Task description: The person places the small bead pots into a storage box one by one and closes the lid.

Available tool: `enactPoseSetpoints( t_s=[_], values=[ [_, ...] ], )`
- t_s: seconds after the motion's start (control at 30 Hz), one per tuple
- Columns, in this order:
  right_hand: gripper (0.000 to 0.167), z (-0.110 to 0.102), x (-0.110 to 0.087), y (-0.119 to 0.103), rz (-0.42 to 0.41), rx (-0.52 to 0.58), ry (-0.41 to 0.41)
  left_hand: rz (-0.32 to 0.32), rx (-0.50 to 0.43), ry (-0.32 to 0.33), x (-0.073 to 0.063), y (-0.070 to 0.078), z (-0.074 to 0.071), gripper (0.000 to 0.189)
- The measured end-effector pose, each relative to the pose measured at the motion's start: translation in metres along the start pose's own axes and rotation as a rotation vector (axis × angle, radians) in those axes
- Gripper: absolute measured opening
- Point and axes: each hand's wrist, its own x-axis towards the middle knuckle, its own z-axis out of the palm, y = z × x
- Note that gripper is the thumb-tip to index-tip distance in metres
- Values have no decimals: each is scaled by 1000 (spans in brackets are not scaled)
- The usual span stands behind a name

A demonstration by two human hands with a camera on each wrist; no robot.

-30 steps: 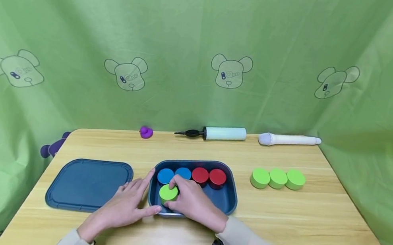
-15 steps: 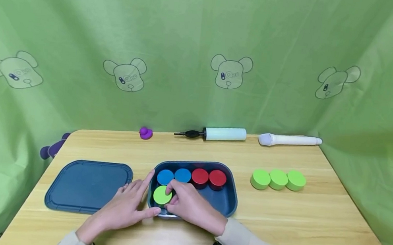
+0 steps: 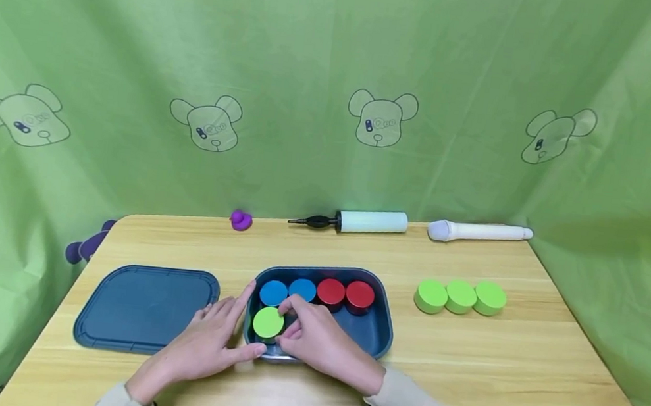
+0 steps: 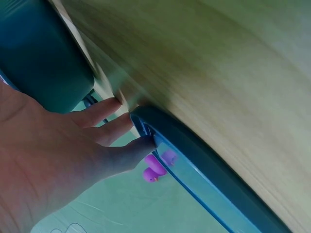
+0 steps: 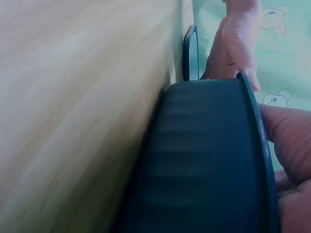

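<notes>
A dark blue rectangular box (image 3: 364, 334) stands at mid-table. Two blue round blocks (image 3: 273, 293) and two red round blocks (image 3: 360, 296) form its back row. In the front left corner sits a green round block (image 3: 268, 322). My right hand (image 3: 319, 342) reaches over the front rim, its index finger and thumb parted at the green block's right edge. My left hand (image 3: 212, 343) spreads along the box's left side, with fingertips and thumb at the rim. From the right wrist, the box wall (image 5: 204, 150) hides the blocks.
A flat dark blue lid (image 3: 147, 310) lies left of the box. Several green round blocks remain right: a row of three (image 3: 460, 296). Along the back edge are a purple duck (image 3: 241, 220), a hand pump (image 3: 372, 222) and a white toy microphone (image 3: 480, 233).
The green block has shifted left and settled in the box's front left corner. My right fingers have since drawn back slightly to the right from it. The left hand has stayed put.
</notes>
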Motion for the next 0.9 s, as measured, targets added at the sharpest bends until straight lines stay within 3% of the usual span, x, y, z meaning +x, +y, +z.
enactPoseSetpoints(
  t_s=[0.23,0.57,0.9],
  values=[
    [39,-10,-9,1,-57,-31,53,-7,5,-4,0,2,-1,107],
    [22,-29,-25,15,-154,-18,186,-26,-20,-1,-1,1,-2,109],
    [23,-57,-44,30,-225,-54,335,-17,-20,4,0,0,1,110]
  ],
)
